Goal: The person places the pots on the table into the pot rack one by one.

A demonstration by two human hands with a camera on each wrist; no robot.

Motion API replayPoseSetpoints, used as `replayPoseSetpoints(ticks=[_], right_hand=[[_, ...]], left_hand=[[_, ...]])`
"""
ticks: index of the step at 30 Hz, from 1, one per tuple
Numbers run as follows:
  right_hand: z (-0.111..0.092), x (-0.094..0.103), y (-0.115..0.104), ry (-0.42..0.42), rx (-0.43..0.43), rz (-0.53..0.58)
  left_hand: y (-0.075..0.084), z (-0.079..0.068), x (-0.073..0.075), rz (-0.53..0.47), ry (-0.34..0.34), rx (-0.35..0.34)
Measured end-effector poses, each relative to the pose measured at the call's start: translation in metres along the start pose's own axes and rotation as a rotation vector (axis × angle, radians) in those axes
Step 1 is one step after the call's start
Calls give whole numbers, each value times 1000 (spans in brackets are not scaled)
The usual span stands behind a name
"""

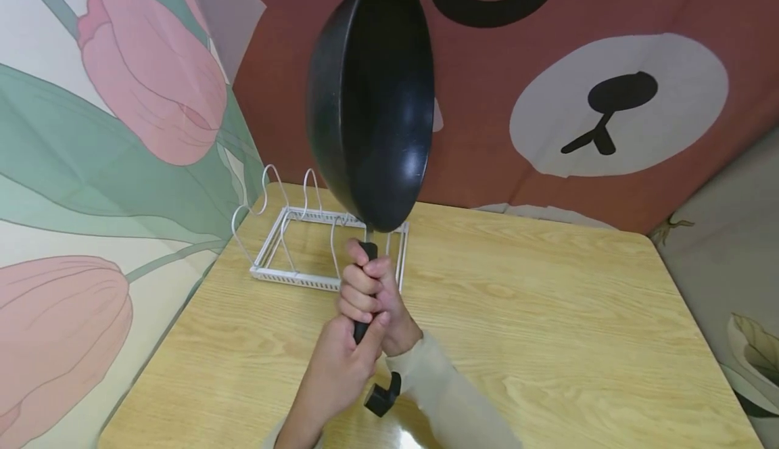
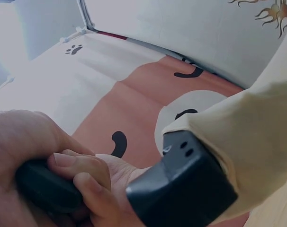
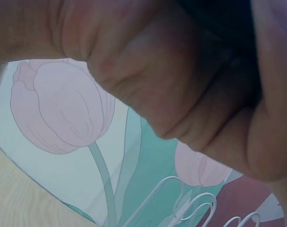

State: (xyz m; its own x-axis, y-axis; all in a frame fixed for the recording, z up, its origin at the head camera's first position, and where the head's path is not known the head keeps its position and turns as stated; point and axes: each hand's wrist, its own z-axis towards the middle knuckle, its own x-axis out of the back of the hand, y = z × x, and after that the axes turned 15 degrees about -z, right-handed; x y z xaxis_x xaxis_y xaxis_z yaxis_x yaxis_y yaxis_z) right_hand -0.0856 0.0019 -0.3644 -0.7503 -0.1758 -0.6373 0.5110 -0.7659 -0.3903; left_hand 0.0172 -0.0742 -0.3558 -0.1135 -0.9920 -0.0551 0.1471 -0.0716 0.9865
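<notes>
A large black wok (image 1: 389, 111) stands raised on edge above the table, its deep bowl turned toward the right. My right hand (image 1: 371, 290) grips the upper part of its black handle (image 1: 362, 331), fingers wrapped around. Just below, my left hand (image 1: 341, 361) holds the lower end, its thumb lying along the handle and close to the right hand. In the left wrist view, the rounded handle end (image 2: 49, 187) pokes out between palm and curled fingers. The right wrist view has the right hand (image 3: 172, 85) close up and in shadow, and the wok's bowl is out of sight there.
Behind the hands, a white wire rack (image 1: 298, 278) with upright loops sits on the wooden table (image 1: 548, 327), toward its left back. A black wrist camera (image 1: 382, 396) juts out beside the right sleeve (image 1: 450, 395). Printed cloths (image 1: 621, 104) hang around the table.
</notes>
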Motion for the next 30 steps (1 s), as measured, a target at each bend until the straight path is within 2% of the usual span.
replayPoseSetpoints(ticks=[8,16,23,30], right_hand=[[4,4,13,-93,0,54],[6,6,19,-87,-7,67],[5,9,26,-122,-17,106],[6,13,31,-149,-2,138]], left_hand=[[0,-8,5,144,65,-23],[0,-11,8,161,102,-44],[0,-16,9,175,123,16],[-2,-17,11,178,131,38]])
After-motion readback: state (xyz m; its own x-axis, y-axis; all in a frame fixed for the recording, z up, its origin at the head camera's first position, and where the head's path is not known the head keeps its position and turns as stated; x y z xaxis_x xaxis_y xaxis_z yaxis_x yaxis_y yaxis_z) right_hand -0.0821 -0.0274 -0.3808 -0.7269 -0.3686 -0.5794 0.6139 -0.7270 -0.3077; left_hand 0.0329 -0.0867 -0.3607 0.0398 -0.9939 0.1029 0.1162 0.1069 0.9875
